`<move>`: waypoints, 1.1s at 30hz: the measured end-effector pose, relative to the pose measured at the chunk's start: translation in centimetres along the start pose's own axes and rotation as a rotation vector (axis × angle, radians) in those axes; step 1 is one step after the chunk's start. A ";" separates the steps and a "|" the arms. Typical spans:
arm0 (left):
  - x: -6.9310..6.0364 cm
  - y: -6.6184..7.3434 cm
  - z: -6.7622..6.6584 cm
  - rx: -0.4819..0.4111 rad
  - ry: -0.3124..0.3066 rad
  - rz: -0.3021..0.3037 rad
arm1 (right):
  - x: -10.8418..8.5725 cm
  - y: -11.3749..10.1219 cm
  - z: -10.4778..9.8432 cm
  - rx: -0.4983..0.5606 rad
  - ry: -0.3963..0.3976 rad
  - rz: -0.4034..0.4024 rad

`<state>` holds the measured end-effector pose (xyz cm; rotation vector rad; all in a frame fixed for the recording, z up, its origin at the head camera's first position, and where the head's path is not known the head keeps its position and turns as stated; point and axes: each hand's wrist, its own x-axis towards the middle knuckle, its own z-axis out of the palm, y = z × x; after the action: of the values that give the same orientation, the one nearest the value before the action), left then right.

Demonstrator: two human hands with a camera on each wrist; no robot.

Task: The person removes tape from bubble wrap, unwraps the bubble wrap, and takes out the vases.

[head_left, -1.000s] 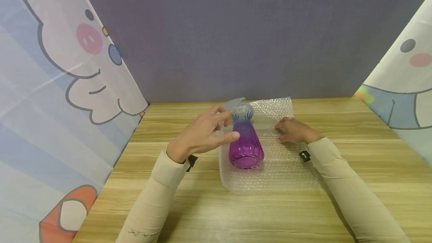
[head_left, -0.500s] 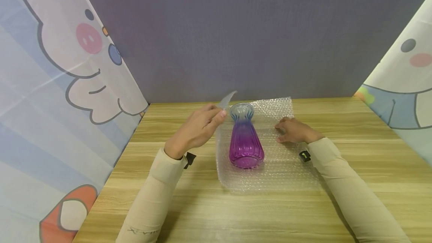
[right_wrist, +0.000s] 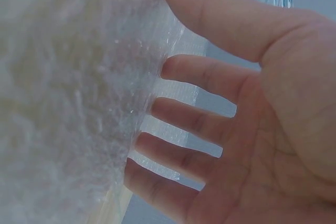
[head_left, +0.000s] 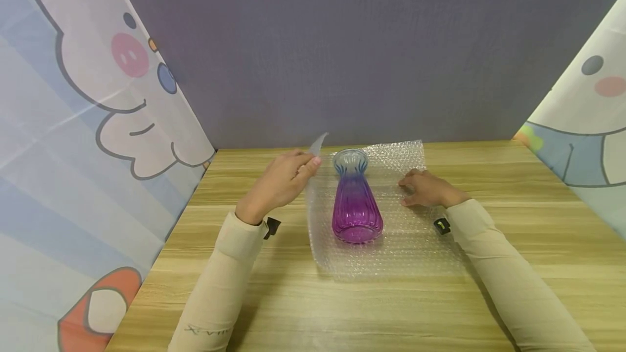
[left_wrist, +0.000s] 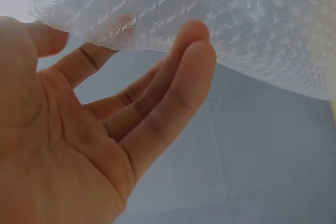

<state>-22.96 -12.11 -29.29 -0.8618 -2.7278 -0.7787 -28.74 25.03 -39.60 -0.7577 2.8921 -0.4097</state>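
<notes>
While a grey wall (head_left: 371, 53) rises behind the vase (head_left: 357, 205), a wood-grained bench (head_left: 381, 314) spreads beneath it, with bubble wrap (head_left: 411, 254) under the vase. Nearer than the vase, pale sleeves (head_left: 508, 276) run off the head view's bottom edge. Left of the vase, the left grip (head_left: 281, 181) pinches the wrap's raised edge, one fingertip blurred behind it; right of the vase, the right grip (head_left: 427, 188), released, touches the wrap.

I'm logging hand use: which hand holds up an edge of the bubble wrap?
The left hand: it pinches a raised edge of the bubble wrap, while the right hand only touches it with fingertips, across the vase.
</notes>
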 end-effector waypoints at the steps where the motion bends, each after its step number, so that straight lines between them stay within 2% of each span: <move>1: 0.0 -0.1 0.0 -0.003 0.002 -0.004 | 0.0 0.0 0.0 -0.002 0.000 -0.002; 8: 0.0 -0.6 -0.1 0.008 0.004 -0.029 | 0.0 0.1 0.0 0.001 0.009 -0.016; 13: -0.1 -1.0 -0.2 0.029 -0.025 -0.078 | 0.0 0.2 0.1 0.006 0.010 -0.011; 21: 0.1 -1.7 0.1 0.067 -0.136 -0.142 | 0.0 0.2 0.1 0.020 0.004 0.005; 26: 0.1 -2.2 0.3 0.078 -0.176 -0.171 | 0.0 0.1 0.0 0.021 0.002 0.006; 33: 0.2 -3.4 0.5 0.068 -0.237 -0.249 | 0.0 0.1 0.0 0.021 0.005 0.006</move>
<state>-25.12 -14.16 -31.07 -0.6451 -3.0946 -0.6579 -28.77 25.11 -39.64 -0.7452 2.8897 -0.4413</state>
